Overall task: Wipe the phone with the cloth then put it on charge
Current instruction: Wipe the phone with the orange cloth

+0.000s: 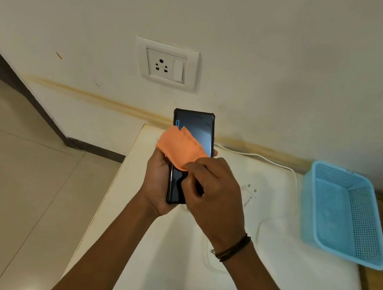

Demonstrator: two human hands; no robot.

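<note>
A black phone (196, 127) in a dark case stands upright above the white table, screen toward me. My left hand (156, 184) grips its lower half from the left side. My right hand (215, 195) pinches an orange cloth (180, 146) that lies across the middle of the screen. A white charger plug (251, 193) lies on the table just right of my hands, and its white cable (260, 157) runs along the table's back edge. On the wall above is a white socket with a switch (166, 65), with nothing plugged in.
A light blue mesh basket (344, 212), with nothing in it, stands on the right side of the white table (163, 267). Beige floor tiles (13, 177) lie to the left, below the table's left edge. The wall is close behind the table.
</note>
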